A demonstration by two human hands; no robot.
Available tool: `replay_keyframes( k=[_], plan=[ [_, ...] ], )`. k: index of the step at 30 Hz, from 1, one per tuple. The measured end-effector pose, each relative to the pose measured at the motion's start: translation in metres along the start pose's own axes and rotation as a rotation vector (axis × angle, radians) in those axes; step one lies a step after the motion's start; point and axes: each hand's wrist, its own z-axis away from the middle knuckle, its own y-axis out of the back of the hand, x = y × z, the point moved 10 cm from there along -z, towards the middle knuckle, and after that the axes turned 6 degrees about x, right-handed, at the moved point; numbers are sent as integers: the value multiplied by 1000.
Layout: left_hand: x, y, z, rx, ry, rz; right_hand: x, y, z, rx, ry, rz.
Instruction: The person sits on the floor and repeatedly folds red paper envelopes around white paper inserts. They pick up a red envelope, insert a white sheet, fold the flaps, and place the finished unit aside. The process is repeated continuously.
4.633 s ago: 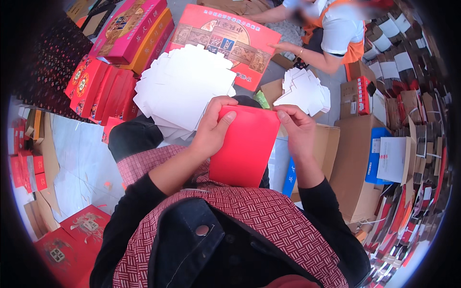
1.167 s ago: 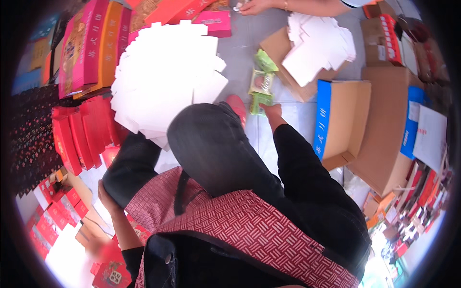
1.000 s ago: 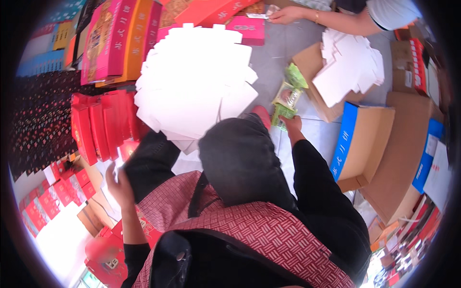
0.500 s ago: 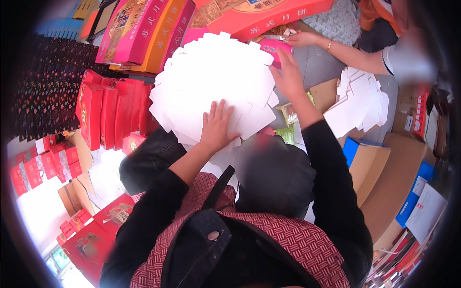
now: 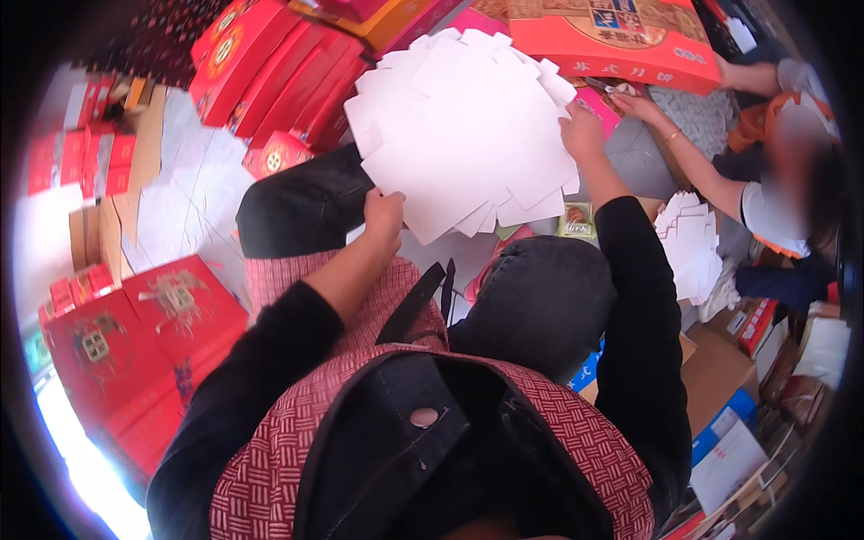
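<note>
A broad, fanned-out pile of flat white cardboard pieces (image 5: 459, 135) with tabbed edges lies in front of my knees. My left hand (image 5: 384, 219) is closed on its near left edge, fingers curled around the border. On the far right side, my right hand (image 5: 583, 133) grips the pile's edge, its fingertips partly hidden by the cards. Just below the pile, by my right knee, a small green packet (image 5: 576, 220) shows. Beyond my right hand a pink box (image 5: 601, 110) is partly covered.
Red boxes (image 5: 297, 85) stand in a row at the far left. A large orange-red box (image 5: 612, 40) lies at the back. At right, a co-worker's hand (image 5: 637, 106) holds a small object; a second white cardboard pile (image 5: 688, 247) lies nearby. Red cartons (image 5: 148, 333) stand at left.
My left hand, which lay spread on top of the pile, now grips its near left edge. My right hand has closed on the right edge. The whole view has shifted.
</note>
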Motion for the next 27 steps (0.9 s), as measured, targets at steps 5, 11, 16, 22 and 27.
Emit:
replay_keyframes(
  k=[5, 11, 16, 22, 27],
  plan=[
    [6, 21, -12, 132, -199, 72, -49, 19, 11, -232, 239, -167],
    [106, 6, 44, -100, -477, 156, -74, 76, 39, -350, 12, -451],
    [180, 38, 93, -408, -495, 238, -113, 158, 95, -404, -327, -1398],
    [197, 53, 144, -517, -543, 2, -161, 205, 167, -341, -148, -1276],
    [184, 39, 200, -1084, -29, 676, -152, 226, 219, -70, -401, -938]
  ],
)
